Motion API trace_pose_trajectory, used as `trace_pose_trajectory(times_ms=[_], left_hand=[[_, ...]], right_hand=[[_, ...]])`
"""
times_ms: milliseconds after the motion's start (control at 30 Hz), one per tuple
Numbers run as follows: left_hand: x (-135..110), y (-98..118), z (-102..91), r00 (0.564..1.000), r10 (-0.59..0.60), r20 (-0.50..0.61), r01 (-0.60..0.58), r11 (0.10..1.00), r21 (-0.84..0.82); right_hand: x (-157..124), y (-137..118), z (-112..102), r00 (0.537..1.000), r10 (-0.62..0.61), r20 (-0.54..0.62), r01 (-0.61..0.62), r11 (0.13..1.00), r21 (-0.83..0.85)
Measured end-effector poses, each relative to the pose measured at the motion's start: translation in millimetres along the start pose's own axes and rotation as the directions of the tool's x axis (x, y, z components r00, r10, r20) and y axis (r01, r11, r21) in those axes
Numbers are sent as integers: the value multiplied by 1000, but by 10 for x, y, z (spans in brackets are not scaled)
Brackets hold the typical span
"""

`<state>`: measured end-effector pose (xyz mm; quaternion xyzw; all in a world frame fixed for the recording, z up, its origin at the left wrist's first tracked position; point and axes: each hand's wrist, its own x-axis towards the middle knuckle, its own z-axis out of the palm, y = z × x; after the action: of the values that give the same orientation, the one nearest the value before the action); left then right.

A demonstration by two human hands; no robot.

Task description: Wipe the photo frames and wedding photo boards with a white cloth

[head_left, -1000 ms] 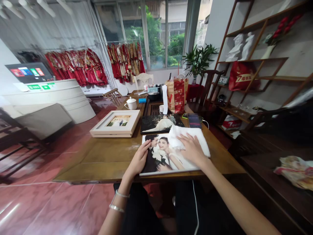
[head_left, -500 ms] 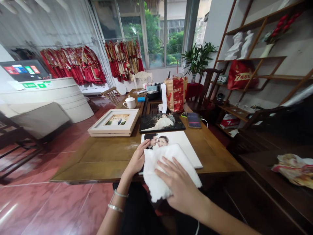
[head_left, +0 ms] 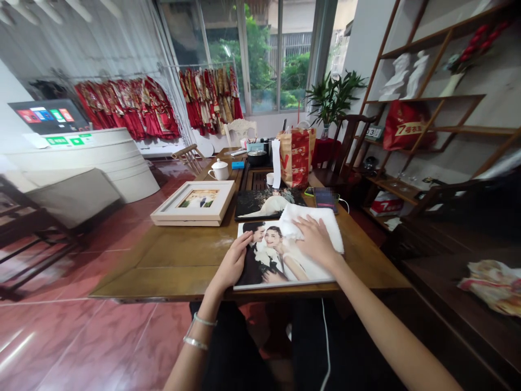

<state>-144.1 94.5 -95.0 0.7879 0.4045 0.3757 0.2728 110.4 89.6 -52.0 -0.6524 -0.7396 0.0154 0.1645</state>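
A large photo print (head_left: 264,260) of two people lies on the wooden table (head_left: 175,260) in front of me. My left hand (head_left: 233,263) rests on its left edge, fingers curled over the border, holding it still. My right hand (head_left: 315,239) lies flat with fingers spread on a white cloth (head_left: 321,225) at the print's far right corner, pressing it onto the surface.
A dark photo print (head_left: 266,203) and a pale wooden picture frame (head_left: 195,202) lie further back, with a phone (head_left: 324,196), a red paper bag (head_left: 296,156) and a white teapot (head_left: 220,170). Shelves stand right; red garments hang on racks by the windows.
My right hand swept the cloth from the far right corner down to the print's near edge and back up to the far right corner. My left hand stayed on the left edge.
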Motion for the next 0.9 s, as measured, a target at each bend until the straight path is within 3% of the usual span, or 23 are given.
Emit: trace_pose_trajectory(times_ms=[67,167,333,400,500,600,667,767,900], left_hand=[[3,-9,3,1000,-3,1,3,1000,0],[6,-19,11,1000,-1,-3,1,1000,1],[4,-12,21,1000,3,-20,-3,1000,-5],[4,1,21,1000,-10,-16,10,1000,-7],[11,32,15,1000,-21,-22,21,1000,-15],[20,73,-2,999,-10,-31,9,999,-50],[22,95,-18,999,-6,-33,3,996,-85],[18,108,-38,998,-14,-55,7,992,-123],[14,93,-26,997,-14,-71,8,995,-96]], right_hand=[[-10,-127,28,999,-40,12,40,999,-2],[-260,-323,18,981,-184,57,182,982,46],[-826,-402,-198,898,-413,149,383,903,194],[-889,-344,-294,895,-402,194,356,905,233],[-804,-324,-335,948,-248,200,215,962,171],[-710,-512,-255,980,-129,149,121,991,64],[-731,-714,-188,975,-159,153,150,986,67],[-879,-959,-136,927,-322,191,287,939,187],[-1089,-957,-177,886,-424,187,357,882,308]])
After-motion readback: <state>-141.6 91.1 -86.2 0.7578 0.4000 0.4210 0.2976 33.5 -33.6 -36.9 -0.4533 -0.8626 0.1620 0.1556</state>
